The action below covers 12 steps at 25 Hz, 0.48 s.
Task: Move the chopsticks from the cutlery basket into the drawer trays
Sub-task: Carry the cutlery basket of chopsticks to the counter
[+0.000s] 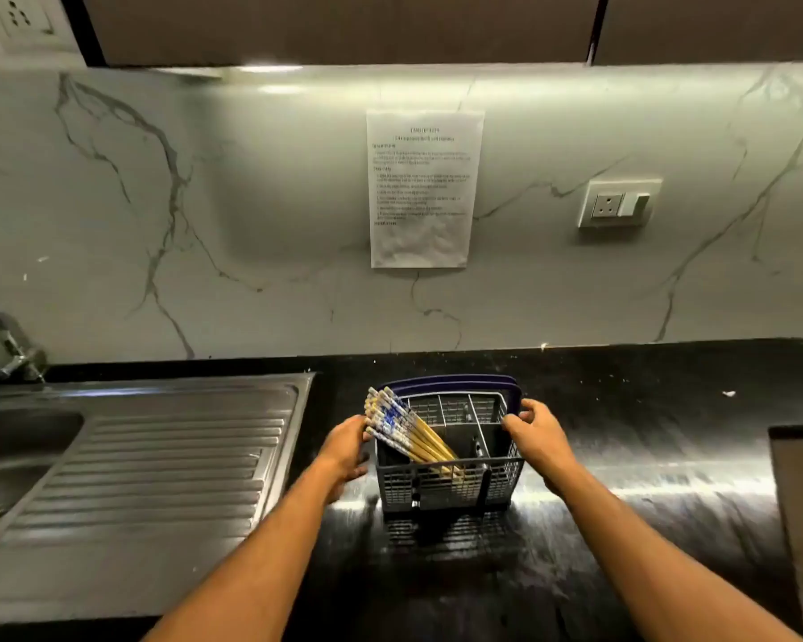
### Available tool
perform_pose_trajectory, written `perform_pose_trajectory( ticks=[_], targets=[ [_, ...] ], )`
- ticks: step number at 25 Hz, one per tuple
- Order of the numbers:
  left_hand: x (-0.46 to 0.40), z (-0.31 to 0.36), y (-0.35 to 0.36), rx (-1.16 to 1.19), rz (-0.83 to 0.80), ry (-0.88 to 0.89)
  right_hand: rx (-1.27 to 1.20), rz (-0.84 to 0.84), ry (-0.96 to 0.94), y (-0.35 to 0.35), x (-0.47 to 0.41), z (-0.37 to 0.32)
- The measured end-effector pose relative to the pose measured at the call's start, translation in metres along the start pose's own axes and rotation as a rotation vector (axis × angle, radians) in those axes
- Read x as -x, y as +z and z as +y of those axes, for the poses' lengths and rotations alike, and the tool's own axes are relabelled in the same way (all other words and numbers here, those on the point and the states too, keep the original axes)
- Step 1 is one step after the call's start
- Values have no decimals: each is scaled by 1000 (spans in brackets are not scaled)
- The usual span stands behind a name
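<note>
A: Opening stage here, by my reading. Both hands are on the cutlery basket [450,456], and the chopsticks [406,430] are all in it, none lifted out.

B: Where do they sit, exactly?

A: In the basket's left compartment, bundled, leaning so their patterned tops poke out over the left rim. The yellow shafts slant down toward the basket's middle.

B: And the left hand [346,451]?

A: Pressed against the basket's left wall, just under those patterned tops. Fingers wrap onto the wall, so I call that grip closed on the basket, not on the sticks. Whether a fingertip touches the sticks, I can't tell.

B: The right hand [536,435]?

A: On the basket's right rim, fingers hooked over the top edge beside the blue handle [446,381], thumb toward the inside. That grip holds the basket too. Both forearms reach in from the near side of the basket, roughly mirrored.

B: So they're steadying it?

A: Steadying or about to shift it, I'd judge. The basket stands upright on the black desk [622,456], with the steel sink [158,447] to its left.

B: Next move?

A: One hand needs to let go and gather the bundle near the tops, then draw it up along its lean. No drawer is in view, so that has to be found and opened.
</note>
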State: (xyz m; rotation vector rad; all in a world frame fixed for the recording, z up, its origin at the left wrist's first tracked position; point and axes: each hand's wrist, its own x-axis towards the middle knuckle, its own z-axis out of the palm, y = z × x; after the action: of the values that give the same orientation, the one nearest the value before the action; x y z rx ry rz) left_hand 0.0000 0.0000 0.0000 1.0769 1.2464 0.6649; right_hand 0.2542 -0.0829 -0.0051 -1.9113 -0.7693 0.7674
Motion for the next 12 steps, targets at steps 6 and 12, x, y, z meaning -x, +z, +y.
perform_pose_trajectory(
  ticks=[6,12],
  targets=[
    [-1,-27,25,-94,13,-61,-9,-65,148,20,-7,26],
    [6,-28,22,-310,58,-58,94,-168,119,5,-4,23]
  ],
)
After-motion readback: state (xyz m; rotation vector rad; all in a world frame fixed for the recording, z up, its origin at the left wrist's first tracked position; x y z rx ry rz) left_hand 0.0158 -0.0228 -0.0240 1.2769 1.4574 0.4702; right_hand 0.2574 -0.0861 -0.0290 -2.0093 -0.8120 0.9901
